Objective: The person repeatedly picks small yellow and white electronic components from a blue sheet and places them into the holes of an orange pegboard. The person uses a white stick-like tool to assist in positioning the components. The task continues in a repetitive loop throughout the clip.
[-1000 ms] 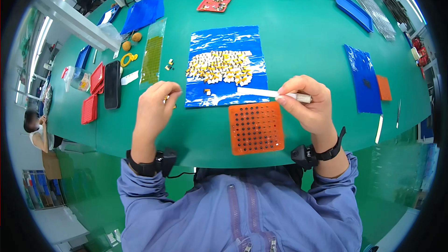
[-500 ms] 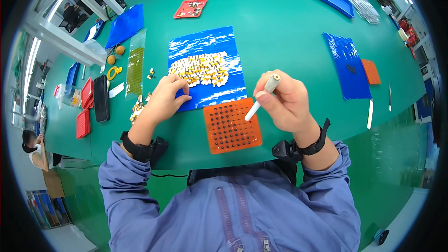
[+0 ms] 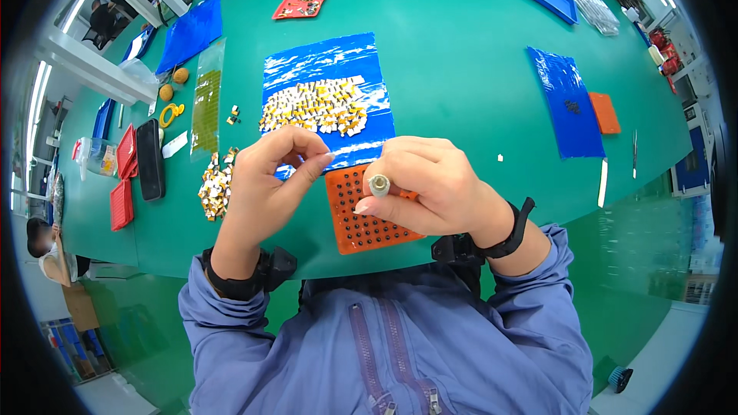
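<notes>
My right hand grips a pen-like stick, its wrapped end turned up toward me; the hand hides its white shaft. Below it lies an orange perforated tray with rows of small black round pieces, partly covered by the hand. Beside the tray's upper left corner, my left hand is closed in a pinch; what its fingertips hold is too small to make out. A heap of small white-and-yellow pieces is spread on a blue sheet beyond both hands.
More white-and-yellow pieces lie left of my left hand. Further left are a black case, red trays and yellow scissors. Another blue sheet lies right, beside an orange block. A red tray sits farther back.
My right hand has moved left over the orange tray, and the stick has tipped end-on to view. My left hand has come nearer the tray, thumb and finger now pinched together.
</notes>
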The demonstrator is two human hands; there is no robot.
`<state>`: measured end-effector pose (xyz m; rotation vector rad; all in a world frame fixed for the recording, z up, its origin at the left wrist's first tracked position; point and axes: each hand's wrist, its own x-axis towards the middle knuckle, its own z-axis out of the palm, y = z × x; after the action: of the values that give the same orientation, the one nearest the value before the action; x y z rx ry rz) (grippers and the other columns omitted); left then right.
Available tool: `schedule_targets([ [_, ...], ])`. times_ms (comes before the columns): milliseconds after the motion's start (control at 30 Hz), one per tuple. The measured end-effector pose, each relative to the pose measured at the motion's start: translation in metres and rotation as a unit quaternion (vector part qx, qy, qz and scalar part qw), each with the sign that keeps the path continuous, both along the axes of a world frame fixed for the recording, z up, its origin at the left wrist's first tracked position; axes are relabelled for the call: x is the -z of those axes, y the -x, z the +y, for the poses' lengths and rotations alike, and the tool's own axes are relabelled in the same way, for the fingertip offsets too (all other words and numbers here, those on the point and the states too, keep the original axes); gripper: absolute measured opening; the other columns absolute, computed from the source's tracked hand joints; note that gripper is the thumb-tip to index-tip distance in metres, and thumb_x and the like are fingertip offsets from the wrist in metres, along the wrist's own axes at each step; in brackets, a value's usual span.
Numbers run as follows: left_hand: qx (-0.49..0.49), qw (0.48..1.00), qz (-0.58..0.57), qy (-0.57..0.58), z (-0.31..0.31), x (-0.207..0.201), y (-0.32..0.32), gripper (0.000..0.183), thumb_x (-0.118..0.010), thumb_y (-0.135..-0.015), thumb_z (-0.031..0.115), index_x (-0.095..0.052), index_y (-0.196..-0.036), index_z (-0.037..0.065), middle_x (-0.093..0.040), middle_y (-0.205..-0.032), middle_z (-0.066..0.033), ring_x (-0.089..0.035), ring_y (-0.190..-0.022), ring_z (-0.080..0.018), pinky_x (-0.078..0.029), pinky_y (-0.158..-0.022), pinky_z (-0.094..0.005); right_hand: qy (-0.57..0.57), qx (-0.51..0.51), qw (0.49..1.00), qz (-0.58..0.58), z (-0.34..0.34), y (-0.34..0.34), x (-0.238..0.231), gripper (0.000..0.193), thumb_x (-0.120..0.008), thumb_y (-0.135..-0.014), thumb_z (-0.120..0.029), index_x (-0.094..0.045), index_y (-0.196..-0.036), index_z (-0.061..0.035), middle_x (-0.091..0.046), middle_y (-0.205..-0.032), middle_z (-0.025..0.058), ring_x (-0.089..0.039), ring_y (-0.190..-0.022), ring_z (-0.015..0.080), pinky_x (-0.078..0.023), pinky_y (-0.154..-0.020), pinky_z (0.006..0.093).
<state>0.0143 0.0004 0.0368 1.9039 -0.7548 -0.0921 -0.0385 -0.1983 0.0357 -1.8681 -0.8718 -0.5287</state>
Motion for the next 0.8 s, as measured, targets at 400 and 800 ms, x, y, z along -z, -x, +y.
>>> schedule_targets([
  [400, 0.234, 0.8, 0.364, 0.415, 0.001, 0.028, 0.0, 0.011, -0.057, -0.08, 0.005, -0.046, -0.081, 0.004, -0.054, -0.07, -0.0073, -0.054, -0.064, -0.0157, -0.044, -0.059, -0.0256, -0.263, -0.073, 0.928, 0.253, -0.028, -0.001, 0.009, 0.013, -0.063, -0.072, 0.005, -0.059, -0.084, 0.0019, -0.06, -0.078, 0.0057, -0.055, -0.071, 0.0077, -0.042, -0.06, 0.0196],
  [800, 0.262, 0.763, 0.396, 0.438, -0.002, 0.033, 0.003, 0.011, -0.057, -0.081, 0.007, -0.046, -0.081, 0.004, -0.053, -0.072, -0.0093, -0.052, -0.063, -0.0164, -0.044, -0.056, -0.0262, -0.223, -0.063, 0.935, 0.269, -0.024, -0.004, 0.012, 0.011, -0.063, -0.073, 0.003, -0.06, -0.084, 0.0016, -0.061, -0.078, 0.0049, -0.055, -0.071, 0.008, -0.043, -0.062, 0.0198],
])
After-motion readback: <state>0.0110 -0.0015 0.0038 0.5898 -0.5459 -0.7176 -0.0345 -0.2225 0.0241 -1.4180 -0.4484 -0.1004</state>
